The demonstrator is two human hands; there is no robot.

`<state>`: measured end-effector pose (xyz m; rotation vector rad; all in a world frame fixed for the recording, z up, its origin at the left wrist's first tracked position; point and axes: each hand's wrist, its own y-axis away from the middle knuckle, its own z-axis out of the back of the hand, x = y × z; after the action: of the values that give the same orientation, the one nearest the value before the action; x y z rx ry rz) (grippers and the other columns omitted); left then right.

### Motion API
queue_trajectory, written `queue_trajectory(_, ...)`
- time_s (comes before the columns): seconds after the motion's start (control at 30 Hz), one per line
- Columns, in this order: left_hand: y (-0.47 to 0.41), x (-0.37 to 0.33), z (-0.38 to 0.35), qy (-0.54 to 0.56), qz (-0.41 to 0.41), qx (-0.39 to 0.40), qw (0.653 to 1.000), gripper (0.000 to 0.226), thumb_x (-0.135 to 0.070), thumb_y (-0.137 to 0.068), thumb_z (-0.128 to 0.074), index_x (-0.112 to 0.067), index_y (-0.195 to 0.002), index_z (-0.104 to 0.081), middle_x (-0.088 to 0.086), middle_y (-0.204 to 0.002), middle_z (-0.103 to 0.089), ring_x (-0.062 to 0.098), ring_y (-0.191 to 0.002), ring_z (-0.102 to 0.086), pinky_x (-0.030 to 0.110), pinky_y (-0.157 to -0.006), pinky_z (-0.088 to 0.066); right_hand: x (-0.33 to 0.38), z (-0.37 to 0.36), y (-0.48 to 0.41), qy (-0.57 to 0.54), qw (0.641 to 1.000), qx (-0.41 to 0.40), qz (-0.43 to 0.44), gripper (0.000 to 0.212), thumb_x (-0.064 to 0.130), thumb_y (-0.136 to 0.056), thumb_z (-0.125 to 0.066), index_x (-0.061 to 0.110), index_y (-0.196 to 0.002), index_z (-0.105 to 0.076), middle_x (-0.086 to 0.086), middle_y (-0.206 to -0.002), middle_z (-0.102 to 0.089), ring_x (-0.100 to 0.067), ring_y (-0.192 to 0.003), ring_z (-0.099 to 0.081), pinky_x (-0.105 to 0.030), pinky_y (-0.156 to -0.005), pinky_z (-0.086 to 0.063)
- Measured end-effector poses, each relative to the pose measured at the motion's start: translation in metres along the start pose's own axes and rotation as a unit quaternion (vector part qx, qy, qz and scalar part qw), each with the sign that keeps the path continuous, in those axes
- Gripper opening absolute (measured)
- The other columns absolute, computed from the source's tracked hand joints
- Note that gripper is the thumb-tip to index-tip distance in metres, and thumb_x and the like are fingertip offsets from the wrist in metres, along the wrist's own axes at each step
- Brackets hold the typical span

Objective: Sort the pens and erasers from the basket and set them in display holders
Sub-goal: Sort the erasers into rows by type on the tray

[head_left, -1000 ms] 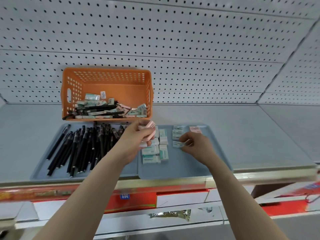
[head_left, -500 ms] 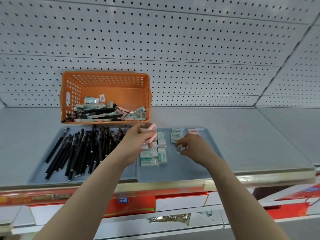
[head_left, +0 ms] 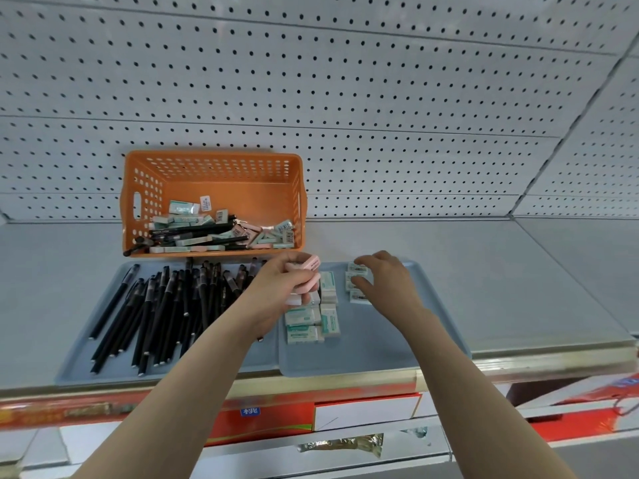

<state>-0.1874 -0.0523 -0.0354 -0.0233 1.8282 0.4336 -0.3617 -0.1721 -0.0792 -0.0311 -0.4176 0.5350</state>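
An orange basket [head_left: 145, 188] at the back of the shelf holds mixed black pens and green-white and pink erasers. In front of it, the left grey tray [head_left: 79, 354] carries several black pens [head_left: 155, 305]. The right grey tray [head_left: 380, 350] carries green-white erasers [head_left: 304, 319] in short rows. My left hand [head_left: 276, 295] hovers over the trays' join and grips a bundle of erasers, pink erasers [head_left: 306, 271] on top. My right hand [head_left: 387, 281] is bent over a small column of erasers [head_left: 359, 298], with thumb and forefinger pinching its upper ones.
A white pegboard wall [head_left: 345, 98] rises behind the grey shelf [head_left: 484, 271]. A metal strip [head_left: 518, 361] edges the shelf front. Below it sit red and white boxes [head_left: 345, 413] on a lower shelf.
My right hand has moved from the near end of the small eraser column toward its far end. My left hand still holds the eraser bundle in about the same place.
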Motion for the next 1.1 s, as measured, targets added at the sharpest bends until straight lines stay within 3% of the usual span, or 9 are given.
queue_trajectory(0.07, 0.0, -0.001, -0.001, -0.003, 0.001, -0.003, 1.0, 0.021, 0.001, -0.095, -0.055, -0.01, -0.112, -0.06, 0.013, -0.099, -0.062, 0.017, -0.08, -0.06, 0.025, -0.061, -0.046, 0.006, -0.002, -0.006, 0.039, 0.999, 0.02, -0.004, 0.039, 0.034, -0.094, -0.058, 0.019, -0.131, -0.058, -0.008, -0.127, -0.056, -0.026, -0.117, -0.049, -0.038, -0.096, -0.043)
queue_trajectory(0.3, -0.001, -0.001, 0.002, -0.008, -0.01, 0.004, 1.0, 0.021, -0.003, -0.096, -0.055, -0.011, -0.115, -0.059, 0.014, -0.105, -0.061, 0.019, -0.085, -0.06, 0.027, -0.065, -0.048, 0.003, -0.006, -0.013, 0.069, 0.994, 0.07, 0.044, 0.031, 0.027, -0.096, -0.056, 0.019, -0.124, -0.065, -0.003, -0.125, -0.059, -0.024, -0.111, -0.055, -0.03, -0.09, -0.041)
queue_trajectory(0.43, -0.002, 0.004, 0.004, -0.071, -0.049, 0.005, 0.996, 0.024, -0.006, -0.094, -0.06, -0.012, -0.117, -0.059, 0.018, -0.112, -0.059, 0.02, -0.085, -0.059, 0.023, -0.063, -0.05, -0.003, 0.002, -0.016, 0.06, 0.991, 0.102, 0.061, 0.033, 0.022, -0.094, -0.06, 0.019, -0.127, -0.064, -0.001, -0.13, -0.059, -0.022, -0.116, -0.055, -0.032, -0.098, -0.043)
queue_trajectory(0.53, -0.005, 0.006, 0.004, -0.108, -0.065, 0.004, 0.992, 0.023, -0.009, -0.093, -0.062, -0.016, -0.114, -0.061, 0.02, -0.115, -0.058, 0.019, -0.081, -0.059, 0.021, -0.063, -0.05, 0.008, 0.012, -0.013, -0.09, 0.994, 0.032, 0.052, 0.027, 0.02, -0.094, -0.06, 0.025, -0.12, -0.067, 0.004, -0.122, -0.064, -0.014, -0.101, -0.062, -0.033, -0.091, -0.051)
queue_trajectory(0.6, -0.006, 0.004, 0.0, -0.122, -0.066, 0.009, 0.99, 0.022, -0.011, -0.093, -0.063, -0.014, -0.114, -0.061, 0.016, -0.108, -0.06, 0.018, -0.076, -0.057, 0.02, -0.061, -0.049, 0.025, 0.023, -0.01, -0.279, 0.958, 0.053, 0.04, 0.019, 0.021, -0.095, -0.06, 0.024, -0.112, -0.069, 0.005, -0.109, -0.07, -0.011, -0.091, -0.066, -0.029, -0.084, -0.054)
queue_trajectory(0.67, -0.008, 0.002, -0.004, -0.122, -0.069, 0.02, 0.99, 0.021, -0.012, -0.093, -0.064, -0.01, -0.113, -0.059, 0.012, -0.095, -0.061, 0.016, -0.071, -0.055, 0.022, -0.061, -0.049, 0.036, 0.033, -0.008, -0.371, 0.921, 0.106, 0.047, 0.016, 0.017, -0.094, -0.064, 0.016, -0.109, -0.071, -0.002, -0.098, -0.073, -0.014, -0.086, -0.068, -0.027, -0.077, -0.056)
queue_trajectory(0.83, -0.008, -0.003, -0.006, -0.096, -0.069, 0.022, 0.993, 0.021, -0.008, -0.095, -0.06, -0.009, -0.116, -0.054, 0.011, -0.084, -0.054, 0.018, -0.078, -0.055, 0.027, -0.068, -0.052, 0.029, 0.042, -0.008, -0.434, 0.899, 0.054, -0.011, 0.015, 0.015, -0.086, -0.074, 0.005, -0.096, -0.071, -0.014, -0.086, -0.072, -0.014, -0.074, -0.066, -0.023, -0.065, -0.053)
queue_trajectory(0.93, -0.011, -0.004, -0.006, -0.063, -0.039, 0.018, 0.997, 0.025, 0.003, -0.096, -0.049, -0.01, -0.117, -0.055, 0.012, -0.093, -0.053, 0.021, -0.085, -0.056, 0.035, -0.085, -0.049, 0.005, 0.049, -0.007, -0.464, 0.882, 0.01, -0.086, 0.011, 0.013, -0.087, -0.072, 0.006, -0.095, -0.071, -0.011, -0.085, -0.073, -0.014, -0.075, -0.069, -0.022, -0.067, -0.056)
queue_trajectory(1.1, -0.018, 0.003, -0.017, -0.049, -0.025, 0.023, 0.998, 0.035, 0.007, -0.094, -0.049, -0.014, -0.12, -0.057, 0.011, -0.11, -0.057, 0.022, -0.084, -0.06, 0.036, -0.088, -0.045, -0.023, 0.051, 0.003, -0.506, 0.853, 0.012, -0.128, 0.014, 0.006, -0.091, -0.066, 0.005, -0.103, -0.072, -0.011, -0.087, -0.075, -0.014, -0.073, -0.068, -0.021, -0.066, -0.055)
